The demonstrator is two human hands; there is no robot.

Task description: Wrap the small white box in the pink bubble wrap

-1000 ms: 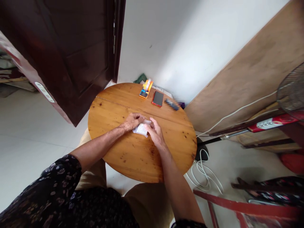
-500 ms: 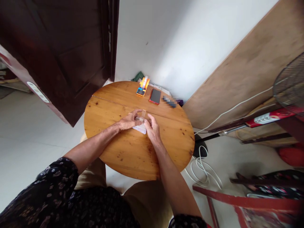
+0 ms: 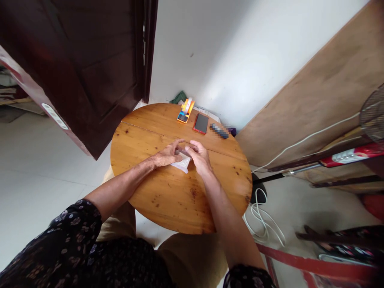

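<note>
"Where is the small white flat packet (image 3: 183, 164) held?"
"By the left hand (image 3: 165, 156), over the round brown wooden table (image 3: 171, 200)."
"Is it also grasped by the right hand (image 3: 201, 158)?"
"That cannot be told. Beyond the grip, a red-edged black phone (image 3: 201, 123) is seen."

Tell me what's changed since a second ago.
On the left hand, thumb and forefinger have spread apart. On the right hand, the thumb has shifted toward the far edge of the white packet. The packet stays between the hands on the table; the phone and orange object haven't moved.
</note>
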